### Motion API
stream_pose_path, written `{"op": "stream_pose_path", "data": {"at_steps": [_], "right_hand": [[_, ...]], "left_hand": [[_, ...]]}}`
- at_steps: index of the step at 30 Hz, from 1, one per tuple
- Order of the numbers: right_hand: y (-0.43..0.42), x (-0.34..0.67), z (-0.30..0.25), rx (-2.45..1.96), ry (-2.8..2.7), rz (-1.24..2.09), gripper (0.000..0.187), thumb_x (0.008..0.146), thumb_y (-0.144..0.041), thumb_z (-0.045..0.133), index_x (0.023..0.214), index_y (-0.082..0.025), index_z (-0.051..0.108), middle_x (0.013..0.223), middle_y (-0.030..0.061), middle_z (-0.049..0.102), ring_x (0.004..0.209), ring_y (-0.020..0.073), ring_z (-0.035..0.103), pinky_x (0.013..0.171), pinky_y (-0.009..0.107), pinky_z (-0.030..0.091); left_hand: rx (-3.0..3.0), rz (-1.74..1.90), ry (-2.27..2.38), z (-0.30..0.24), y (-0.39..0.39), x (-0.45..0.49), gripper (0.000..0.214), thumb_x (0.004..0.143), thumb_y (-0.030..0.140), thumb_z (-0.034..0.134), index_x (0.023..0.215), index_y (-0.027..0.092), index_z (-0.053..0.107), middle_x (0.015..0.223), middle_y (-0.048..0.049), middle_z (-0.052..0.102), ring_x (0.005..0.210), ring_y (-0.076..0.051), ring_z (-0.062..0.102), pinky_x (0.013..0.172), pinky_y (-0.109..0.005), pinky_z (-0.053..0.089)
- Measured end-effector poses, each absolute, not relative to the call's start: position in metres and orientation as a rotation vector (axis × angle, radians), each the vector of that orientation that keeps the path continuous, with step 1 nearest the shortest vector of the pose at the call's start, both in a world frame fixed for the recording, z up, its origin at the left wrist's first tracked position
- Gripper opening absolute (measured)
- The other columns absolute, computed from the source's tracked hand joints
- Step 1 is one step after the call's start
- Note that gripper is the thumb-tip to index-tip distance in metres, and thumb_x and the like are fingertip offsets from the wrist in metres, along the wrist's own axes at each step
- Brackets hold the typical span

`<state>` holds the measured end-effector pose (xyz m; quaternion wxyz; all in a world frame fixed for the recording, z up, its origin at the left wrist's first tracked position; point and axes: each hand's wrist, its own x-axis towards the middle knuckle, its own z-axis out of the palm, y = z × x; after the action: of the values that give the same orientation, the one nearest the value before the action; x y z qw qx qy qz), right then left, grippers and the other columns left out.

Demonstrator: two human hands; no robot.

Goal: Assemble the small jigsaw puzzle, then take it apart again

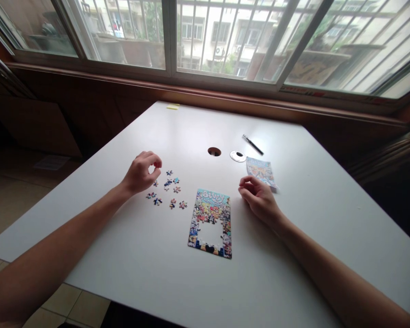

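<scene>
Squarely in the lower middle of the frame, a jigsaw puzzle (211, 210) lies flat on the white table (266, 282), its upper part filled in and a pale gap in its lower half. Loose pieces (176, 189) are scattered just beside it, left of centre, well within the tabletop. Next to them, the left hand (141, 171) is curled, thumb and forefinger bent towards each other with their tips slightly apart. On the other side of the puzzle, right of centre, the right hand (258, 197) is loosely curled; I cannot tell whether its fingertips meet. Just beyond it lies a colourful packet (260, 170), near a silver disc (234, 157) and a dark pen (253, 145). A round hole (214, 151) opens in the tabletop near the disc. Farther off, a yellow strip (172, 106) lies towards the upper left, below a barred window (212, 52) across the top.
</scene>
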<state>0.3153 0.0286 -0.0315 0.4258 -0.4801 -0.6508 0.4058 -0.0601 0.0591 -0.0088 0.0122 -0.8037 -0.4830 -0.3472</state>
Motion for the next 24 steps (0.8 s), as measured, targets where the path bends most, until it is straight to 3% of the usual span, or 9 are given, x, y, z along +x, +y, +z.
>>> {"op": "stream_pose_path", "data": {"at_steps": [7,20,24], "right_hand": [[0.028,0.316,-0.033,-1.203,-1.622,1.032,0.019,0.086,-0.031,0.062,0.083,-0.022,0.045,0.059,-0.0076,0.04,0.049,0.0079,0.029,0.046,0.024,0.02],[0.028,0.313,-0.031,-1.204,-1.665,0.967,0.018,0.084,-0.029,0.062,0.081,-0.022,0.045,0.058,-0.0081,0.037,0.052,0.0085,0.028,0.049,0.024,0.022],[0.029,0.312,-0.03,-1.206,-1.68,0.959,0.018,0.084,-0.029,0.062,0.081,-0.021,0.045,0.058,-0.0082,0.037,0.052,0.0083,0.028,0.049,0.024,0.022]], "left_hand": [[-2.612,-1.03,-1.484,-0.01,0.058,-0.06,0.012,0.082,0.014,0.052,0.08,0.018,0.063,0.083,-0.0037,0.064,0.084,-0.019,0.056,0.08,-0.034,0.047],[-2.881,-0.747,-1.243,-0.008,0.05,-0.052,0.012,0.085,0.024,0.06,0.083,0.022,0.072,0.089,-0.0034,0.069,0.089,-0.02,0.056,0.088,-0.037,0.041],[-2.946,-0.698,-1.161,-0.008,0.043,-0.045,0.015,0.085,0.022,0.061,0.093,0.025,0.073,0.096,-0.0036,0.069,0.096,-0.021,0.055,0.09,-0.038,0.04]]}}
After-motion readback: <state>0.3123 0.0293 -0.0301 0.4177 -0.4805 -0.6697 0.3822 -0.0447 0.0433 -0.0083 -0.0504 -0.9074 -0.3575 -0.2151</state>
